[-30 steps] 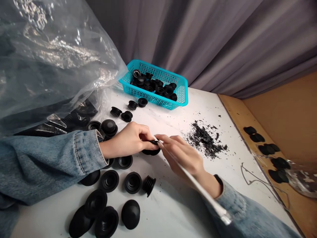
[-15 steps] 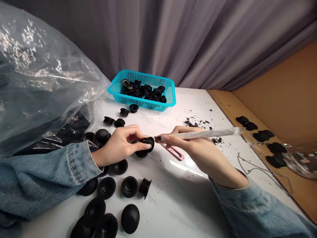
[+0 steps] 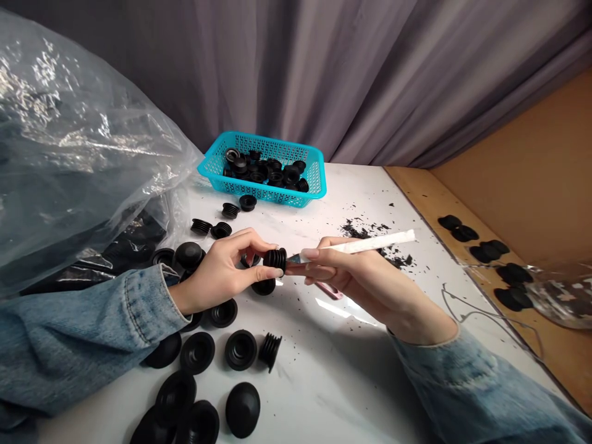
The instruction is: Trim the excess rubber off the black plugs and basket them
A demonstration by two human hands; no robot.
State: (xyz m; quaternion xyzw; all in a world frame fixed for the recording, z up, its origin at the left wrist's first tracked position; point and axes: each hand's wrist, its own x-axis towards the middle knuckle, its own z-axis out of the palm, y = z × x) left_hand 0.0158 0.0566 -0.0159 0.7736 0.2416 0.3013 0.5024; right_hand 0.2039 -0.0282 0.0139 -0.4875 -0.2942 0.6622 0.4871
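Between the thumb and fingers of my left hand (image 3: 231,262) is a ribbed black plug (image 3: 276,261), its ridges turned sideways. My right hand (image 3: 356,271) grips a white-handled knife (image 3: 374,242) like a pen, its tip close to the plug's right side; whether they touch is unclear. Under my right hand lies a pink tool (image 3: 330,290), partly hidden. Several black plugs (image 3: 241,349) lie around and below my left hand, some cup side up, one domed plug (image 3: 243,409) near the front.
A blue basket (image 3: 319,176) with black plugs stands at the back. A large clear plastic bag (image 3: 92,142) fills the left. Black shavings (image 3: 358,229), a grey wire (image 3: 490,316) and more black pieces (image 3: 513,274) lie to the right.
The plug in my left hand has turned so its ridges face up and sideways. My right hand has rolled, and the knife's handle points less far right. The view has shifted slightly.
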